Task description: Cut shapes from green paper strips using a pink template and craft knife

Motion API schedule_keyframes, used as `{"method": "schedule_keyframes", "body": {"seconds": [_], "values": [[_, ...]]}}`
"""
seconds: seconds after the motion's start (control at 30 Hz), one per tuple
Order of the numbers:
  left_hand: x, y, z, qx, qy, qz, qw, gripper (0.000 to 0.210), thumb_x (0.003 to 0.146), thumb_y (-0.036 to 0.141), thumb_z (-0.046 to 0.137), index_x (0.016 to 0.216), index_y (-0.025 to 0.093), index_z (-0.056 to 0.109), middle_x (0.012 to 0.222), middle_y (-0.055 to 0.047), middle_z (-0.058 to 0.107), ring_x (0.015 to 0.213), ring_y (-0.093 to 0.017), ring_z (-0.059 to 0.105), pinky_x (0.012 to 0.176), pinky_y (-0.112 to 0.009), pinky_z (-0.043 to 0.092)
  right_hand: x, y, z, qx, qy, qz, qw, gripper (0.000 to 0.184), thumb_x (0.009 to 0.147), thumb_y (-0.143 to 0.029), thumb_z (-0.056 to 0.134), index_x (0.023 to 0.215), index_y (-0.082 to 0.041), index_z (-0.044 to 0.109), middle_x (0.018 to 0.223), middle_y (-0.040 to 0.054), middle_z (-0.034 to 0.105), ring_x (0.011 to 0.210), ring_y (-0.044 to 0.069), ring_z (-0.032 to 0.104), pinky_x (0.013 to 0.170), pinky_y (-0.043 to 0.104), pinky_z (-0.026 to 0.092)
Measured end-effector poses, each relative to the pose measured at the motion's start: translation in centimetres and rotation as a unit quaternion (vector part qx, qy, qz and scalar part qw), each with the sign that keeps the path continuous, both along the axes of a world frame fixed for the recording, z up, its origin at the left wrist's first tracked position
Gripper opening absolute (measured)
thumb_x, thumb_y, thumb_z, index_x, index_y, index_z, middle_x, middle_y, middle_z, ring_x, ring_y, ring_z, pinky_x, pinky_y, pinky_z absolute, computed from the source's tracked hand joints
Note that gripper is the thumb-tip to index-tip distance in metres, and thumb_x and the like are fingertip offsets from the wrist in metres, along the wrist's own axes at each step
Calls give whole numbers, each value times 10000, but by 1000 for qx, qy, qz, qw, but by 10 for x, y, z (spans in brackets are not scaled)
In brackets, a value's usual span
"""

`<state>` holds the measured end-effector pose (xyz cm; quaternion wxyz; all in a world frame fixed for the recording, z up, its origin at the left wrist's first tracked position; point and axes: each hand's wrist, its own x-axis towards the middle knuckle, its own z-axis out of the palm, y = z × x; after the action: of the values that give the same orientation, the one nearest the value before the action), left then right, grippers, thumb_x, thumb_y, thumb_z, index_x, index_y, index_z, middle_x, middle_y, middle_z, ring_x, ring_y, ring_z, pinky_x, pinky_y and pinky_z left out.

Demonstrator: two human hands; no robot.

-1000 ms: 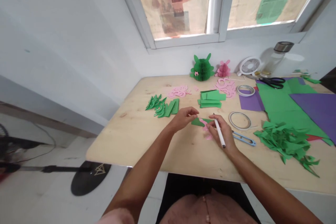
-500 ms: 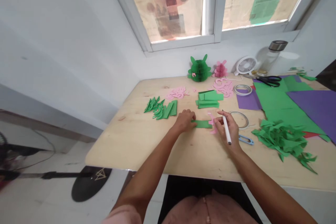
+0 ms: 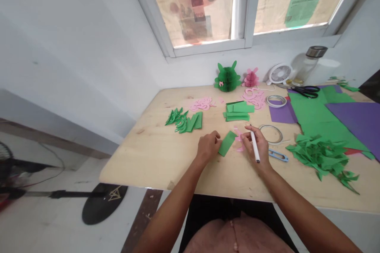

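Observation:
My left hand [image 3: 208,145] is closed with its fingertips at the left edge of a small green paper strip [image 3: 227,143], which lies tilted just above the table. In my right hand [image 3: 255,144] a white marker pen [image 3: 254,147] is tucked between the fingers, its dark end pointing down toward me. The thumb and fingertips of that hand are at a pink paper cutout [image 3: 238,136], partly hidden by them. A stack of green strips [image 3: 239,111] lies beyond my hands. Left of it are more green strips [image 3: 194,121] and curved green cutouts [image 3: 176,118].
Close to my right hand lie a blue cutter [image 3: 278,155], a loose tape ring [image 3: 280,136] and a tape roll [image 3: 276,101]. Green scraps [image 3: 322,156], purple sheets [image 3: 356,120] and black scissors [image 3: 305,91] cover the right side. A fan [image 3: 280,74] and bottle [image 3: 308,67] stand behind.
The green strip has turned from lying level to slanting, and its right end has come away from the pink cutout. My right hand stays almost in place with the marker.

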<state>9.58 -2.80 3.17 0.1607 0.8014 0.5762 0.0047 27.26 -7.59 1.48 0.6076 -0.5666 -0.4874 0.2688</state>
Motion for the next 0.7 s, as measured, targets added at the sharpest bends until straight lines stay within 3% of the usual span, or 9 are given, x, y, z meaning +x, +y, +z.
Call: {"method": "schedule_keyframes", "body": {"seconds": [0.17, 0.3, 0.5, 0.7], "values": [[13, -12, 5, 65, 22, -73, 995, 316, 959, 366, 598, 1203, 166, 593, 1262, -92, 589, 1136, -236, 589, 975, -471, 507, 1, 0, -1, 2, -5, -9, 1000, 344, 783, -392, 656, 1066, -206, 597, 725, 0, 661, 632, 166, 620, 609, 294, 515], [20, -21, 3, 69, 56, -119, 989, 317, 957, 369, 601, 1190, 153, 597, 1229, -91, 605, 1110, -231, 603, 958, -463, 517, 2, 1, -1, 3, -6, -14, 1000, 347, 789, -390, 649, 1076, -203, 596, 725, -1, 659, 630, 163, 617, 607, 290, 512], [25, -24, 1, 46, 83, -107, 990, 347, 959, 365, 601, 1232, 153, 573, 1227, -93, 602, 1062, -220, 623, 903, -432, 550, 2, 1, -1, 4, -2, -13, 1000, 358, 787, -389, 650, 1087, -201, 596, 733, 0, 659, 631, 160, 613, 595, 282, 508], [18, -25, -2, 14, 40, -65, 997, 349, 962, 367, 597, 1240, 160, 569, 1236, -92, 597, 1060, -217, 623, 898, -429, 553, 3, 0, 0, 0, 0, -17, 1000, 367, 781, -397, 657, 1086, -201, 601, 727, -1, 658, 620, 157, 604, 590, 284, 501]]}}
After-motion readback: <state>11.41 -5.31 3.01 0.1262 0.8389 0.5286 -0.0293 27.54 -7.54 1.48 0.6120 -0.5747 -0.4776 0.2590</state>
